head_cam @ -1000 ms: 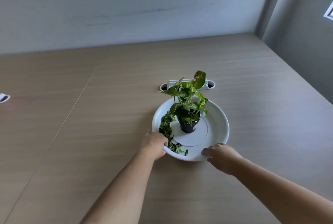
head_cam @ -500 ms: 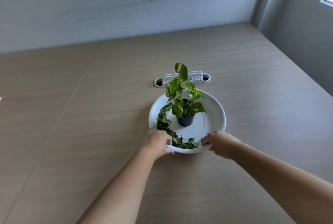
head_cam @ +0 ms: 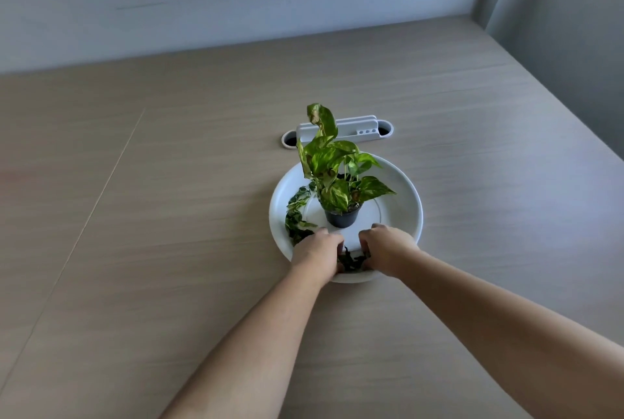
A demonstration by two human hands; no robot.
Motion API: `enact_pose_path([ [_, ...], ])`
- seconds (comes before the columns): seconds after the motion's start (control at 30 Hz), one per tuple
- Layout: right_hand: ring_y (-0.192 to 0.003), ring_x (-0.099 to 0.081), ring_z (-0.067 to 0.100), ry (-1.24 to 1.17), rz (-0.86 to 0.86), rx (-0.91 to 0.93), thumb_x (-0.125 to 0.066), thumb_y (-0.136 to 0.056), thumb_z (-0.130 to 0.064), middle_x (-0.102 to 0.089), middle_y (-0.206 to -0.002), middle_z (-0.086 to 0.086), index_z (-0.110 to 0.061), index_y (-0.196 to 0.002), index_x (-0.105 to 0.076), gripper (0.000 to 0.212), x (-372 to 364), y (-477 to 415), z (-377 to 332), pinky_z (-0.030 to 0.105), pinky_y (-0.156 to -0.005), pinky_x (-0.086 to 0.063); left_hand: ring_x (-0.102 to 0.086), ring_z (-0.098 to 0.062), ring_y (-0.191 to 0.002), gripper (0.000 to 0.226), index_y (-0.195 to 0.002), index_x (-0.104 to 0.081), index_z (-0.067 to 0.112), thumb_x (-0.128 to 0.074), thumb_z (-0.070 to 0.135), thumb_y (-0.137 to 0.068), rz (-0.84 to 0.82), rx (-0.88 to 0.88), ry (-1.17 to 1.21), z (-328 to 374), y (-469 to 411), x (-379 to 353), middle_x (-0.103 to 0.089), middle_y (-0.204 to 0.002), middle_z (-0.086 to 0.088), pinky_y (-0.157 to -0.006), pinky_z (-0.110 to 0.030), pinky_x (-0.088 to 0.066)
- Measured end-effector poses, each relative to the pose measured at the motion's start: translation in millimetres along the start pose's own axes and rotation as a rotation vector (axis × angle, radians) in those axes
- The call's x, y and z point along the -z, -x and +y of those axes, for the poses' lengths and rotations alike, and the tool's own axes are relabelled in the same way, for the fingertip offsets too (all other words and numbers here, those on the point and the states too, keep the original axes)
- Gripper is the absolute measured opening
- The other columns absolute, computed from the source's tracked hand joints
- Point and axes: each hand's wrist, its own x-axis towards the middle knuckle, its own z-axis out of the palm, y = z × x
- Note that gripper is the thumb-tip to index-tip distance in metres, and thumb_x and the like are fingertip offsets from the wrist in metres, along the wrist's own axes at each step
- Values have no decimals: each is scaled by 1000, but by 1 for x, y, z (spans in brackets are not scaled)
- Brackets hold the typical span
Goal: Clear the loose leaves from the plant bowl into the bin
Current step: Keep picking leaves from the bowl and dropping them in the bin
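Note:
A white round plant bowl (head_cam: 403,212) sits on the wooden table. A small black pot (head_cam: 341,217) with a green variegated plant (head_cam: 332,169) stands in its middle. Loose leaves (head_cam: 297,212) lie along the bowl's left inner edge and in a dark clump (head_cam: 351,261) at the near edge. My left hand (head_cam: 315,255) and my right hand (head_cam: 388,250) are both inside the bowl at its near side, fingers curled on the clump of leaves between them. No bin is in view.
A white cable outlet (head_cam: 337,131) is set into the table just behind the bowl. The grey wall runs along the table's far edge, and the table's right edge meets a wall corner (head_cam: 486,13).
Both hands moved from the bowl's near rim into the bowl and closed together on the leaves at its near edge. The leaves there are bunched into a clump.

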Motion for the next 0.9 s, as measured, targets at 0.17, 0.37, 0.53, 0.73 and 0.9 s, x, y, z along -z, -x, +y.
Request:
enact_pose_path([
  [0.17,-73,-56,24,-130,8,-20,-52,-76,2,-65,-92,10,-9,-88,-68,23,-4,-5,8,31,-65,-51,-64,-31,-96,24,-94,-70,11,-54,-4,-82,8,44,152,-6,-4,-6,-66,-107,-12,-78,-33,-50],
  [0.37,-67,-56,15,-435,178,-106,-58,-76,4,-58,-68,-4,-7,-78,-73,19,21,-2,15,14,-51,-41,-63,-13,-83,11,-83,-75,6,-66,1,-80,197,162,554,-23,2,7,-74,-93,-4,-72,-17,-45],
  [0.53,-61,-59,13,-776,224,-251,-75,-69,-4,-63,-61,-3,-10,-72,-74,7,33,12,23,21,-59,-52,-67,-19,-79,18,-67,-69,11,-72,-4,-76,237,341,1092,-34,15,21,-69,-77,-2,-85,-32,-56],
  [0.73,-63,-63,19,-1360,337,-412,-78,-65,6,-66,-68,12,-2,-68,-69,12,28,49,54,16,-59,-58,-66,-10,-67,20,-69,-67,8,-67,-9,-80,108,340,1452,-4,17,9,-68,-74,-6,-66,-18,-57],
  [0.9,-59,-62,17,-1586,446,-446,-71,-72,9,-65,-71,14,0,-69,-65,11,30,108,106,14,-52,-56,-66,-8,-53,19,-70,-62,4,-63,-12,-81,-41,230,1559,78,22,6,-68,-63,-5,-48,-12,-53],
])
